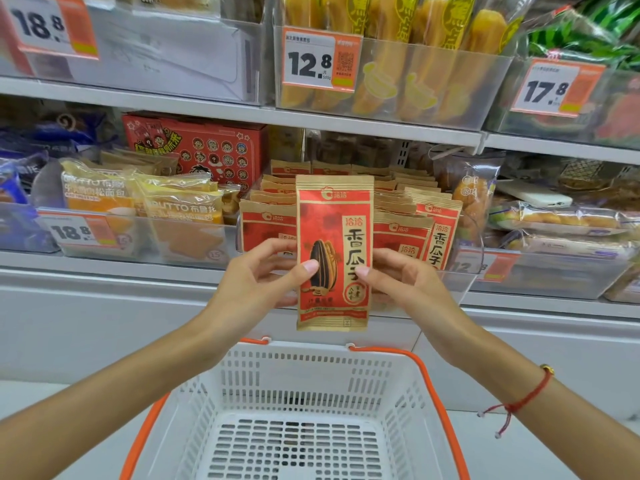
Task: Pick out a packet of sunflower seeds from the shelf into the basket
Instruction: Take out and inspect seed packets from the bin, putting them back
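While the white basket (pixel 304 403) with orange handles waits low and close, nothing is inside it yet. Just above its far rim, two hands hold up one packet of sunflower seeds (pixel 334 252). The left hand (pixel 263 275) pinches the packet's left edge, with its thumb on the front and its fingers behind. The right hand (pixel 398 275) pinches the right edge the same way. So both hands are closed on the packet, and neither one is free.

The packet stands up tall in the air. Its long side runs up and down, its top seal is up, and its red front with the big seed picture faces the person. It hangs in front of the shelf (pixel 138 268), clear of the other seed packets (pixel 415 220) stacked in the tray behind it.

I think the picking part is done, and the putting-in part comes next. To do it well, bring the packet straight down toward the middle of the basket. Keep it clear of the rim and handles. Let go only when it is low inside, so it does not bounce out. It could be tipped flat to lie on the bottom.

Farther up, yellow snack packs (pixel 398 46) sit behind price tags.
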A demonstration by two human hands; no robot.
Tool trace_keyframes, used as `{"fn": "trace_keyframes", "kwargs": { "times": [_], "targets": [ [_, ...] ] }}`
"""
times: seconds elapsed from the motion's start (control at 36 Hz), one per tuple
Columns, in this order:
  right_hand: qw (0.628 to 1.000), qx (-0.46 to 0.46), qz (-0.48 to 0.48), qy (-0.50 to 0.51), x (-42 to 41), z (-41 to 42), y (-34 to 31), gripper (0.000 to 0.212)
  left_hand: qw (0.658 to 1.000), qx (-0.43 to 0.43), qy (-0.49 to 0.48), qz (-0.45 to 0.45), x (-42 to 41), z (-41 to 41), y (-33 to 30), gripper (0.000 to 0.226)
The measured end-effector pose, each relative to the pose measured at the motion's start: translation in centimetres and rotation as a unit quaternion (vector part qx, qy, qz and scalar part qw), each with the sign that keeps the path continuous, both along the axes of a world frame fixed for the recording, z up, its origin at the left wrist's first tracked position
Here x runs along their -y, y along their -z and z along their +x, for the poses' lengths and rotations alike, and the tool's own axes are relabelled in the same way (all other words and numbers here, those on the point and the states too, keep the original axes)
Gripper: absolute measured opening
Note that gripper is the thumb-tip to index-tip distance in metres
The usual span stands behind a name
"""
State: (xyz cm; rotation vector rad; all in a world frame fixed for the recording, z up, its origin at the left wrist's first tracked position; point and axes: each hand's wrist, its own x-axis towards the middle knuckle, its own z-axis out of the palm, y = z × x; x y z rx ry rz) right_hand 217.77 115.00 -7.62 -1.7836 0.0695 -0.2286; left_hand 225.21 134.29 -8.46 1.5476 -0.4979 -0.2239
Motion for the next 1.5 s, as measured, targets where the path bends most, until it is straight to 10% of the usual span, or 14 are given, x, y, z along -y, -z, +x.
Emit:
{"fn": "trace_keyframes", "kwargs": {
  "times": [0.83,1.06,1.31,1.5],
  "targets": [
    [0.988,0.123,-0.075,0.06,-1.7,-0.5,-0.9,0.03,0.995,0.034,-0.086,-0.026,0.3,-0.9,-0.6,0.023],
    [0.923,0.253,-0.28,0.078,-3.0,-0.6,-0.1,0.04,0.996,-0.038,-0.083,-0.013,0.7,-2.0,-1.3,0.079],
    [0.982,-0.016,-0.153,-0.109,-1.3,-0.7,-0.8,0.07,1.0,-0.016,-0.022,0.006,-0.6,-1.5,-1.6,0.073],
    [0.984,-0.031,-0.144,-0.1,-1.2,-0.6,-0.3,0.076,0.998,-0.016,0.049,0.033,-0.8,-1.8,-1.5,0.074]
  ]
}}
